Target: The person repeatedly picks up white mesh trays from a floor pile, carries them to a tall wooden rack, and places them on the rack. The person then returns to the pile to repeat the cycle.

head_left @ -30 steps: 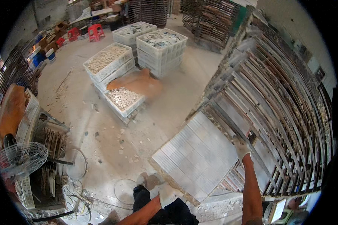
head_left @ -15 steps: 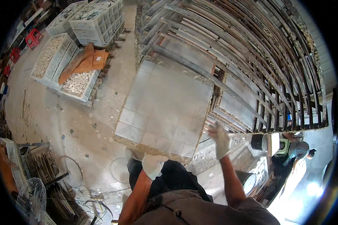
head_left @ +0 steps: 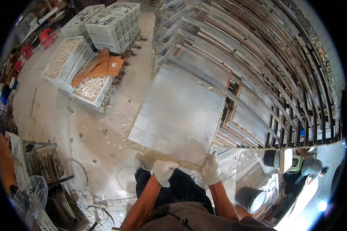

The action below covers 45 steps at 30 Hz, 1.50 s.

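Far to the left of the fingers, low down, a wire fan (head_left: 31, 194) stands beside a stack of thin boards (head_left: 54, 181), with a brown sheet (head_left: 4, 161) just behind it. Beyond these, farther from the fingers, two red stools (head_left: 47, 37) stand on the floor (head_left: 85, 131). To the right of the stools, ahead and to the left of the fingers, white plastic crates (head_left: 97, 96) filled with small pale and darker pieces stand in stacks, and an orange-brown sheet (head_left: 100, 67) lies over part of the nearest one. The left hand (head_left: 164, 172), in a white glove, has its fingers curled and pinching the near edge of the tiled board (head_left: 177, 115), left of the corner. The board lies straight ahead of both hands, covered in pale grey squares, its far right side meeting the rack. The right hand (head_left: 211, 171), also gloved, touches the near right corner, its fingers close together along the edge; I cannot tell whether they pinch it. Ahead and to the right of these fingers rises the slatted rack (head_left: 266, 77), more boards lying in it. Nearer, right of the right hand, sits a dark bucket (head_left: 250, 199); farther right, another person (head_left: 311, 168) is partly visible.
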Available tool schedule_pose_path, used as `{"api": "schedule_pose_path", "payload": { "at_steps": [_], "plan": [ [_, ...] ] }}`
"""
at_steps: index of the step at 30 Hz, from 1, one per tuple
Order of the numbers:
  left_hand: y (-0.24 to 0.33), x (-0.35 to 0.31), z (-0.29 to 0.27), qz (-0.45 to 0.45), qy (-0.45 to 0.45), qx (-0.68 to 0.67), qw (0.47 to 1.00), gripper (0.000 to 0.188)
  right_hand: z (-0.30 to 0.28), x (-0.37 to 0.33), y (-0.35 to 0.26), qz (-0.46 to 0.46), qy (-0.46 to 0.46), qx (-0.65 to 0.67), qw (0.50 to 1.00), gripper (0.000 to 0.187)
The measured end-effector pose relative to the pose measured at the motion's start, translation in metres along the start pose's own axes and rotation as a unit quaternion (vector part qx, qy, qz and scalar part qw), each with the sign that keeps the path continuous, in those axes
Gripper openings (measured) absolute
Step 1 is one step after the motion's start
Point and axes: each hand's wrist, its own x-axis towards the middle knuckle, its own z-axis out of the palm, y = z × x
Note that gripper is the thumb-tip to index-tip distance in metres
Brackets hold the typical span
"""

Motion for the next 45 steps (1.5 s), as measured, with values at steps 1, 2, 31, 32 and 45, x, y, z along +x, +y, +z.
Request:
{"api": "schedule_pose_path", "payload": {
  "at_steps": [1, 2, 31, 32, 45],
  "plan": [
    [-0.001, 0.0, -0.001, 0.0, 0.0, 0.006, 1.0, 0.009, -0.004, 0.003, 0.005, -0.002, -0.001, 0.002, 1.0, 0.056],
    [-0.002, -0.001, -0.003, 0.001, 0.002, 0.013, 1.0, 0.009, -0.006, 0.006, 0.009, -0.004, -0.005, 0.003, 1.0, 0.056],
    [0.016, 0.003, -0.011, -0.046, -0.042, -0.046, 0.997, 0.005, 0.055, -0.025, -0.018, 0.003, 0.0, 0.083, 0.997, 0.06],
    [0.015, 0.002, -0.011, -0.049, -0.042, -0.054, 0.996, 0.004, 0.057, -0.025, -0.02, -0.009, 0.004, 0.076, 0.997, 0.059],
    [0.041, 0.005, -0.016, -0.104, -0.037, -0.174, 0.979, 0.008, 0.054, -0.027, -0.019, -0.013, 0.012, 0.153, 0.988, 0.05]
  ]
}}
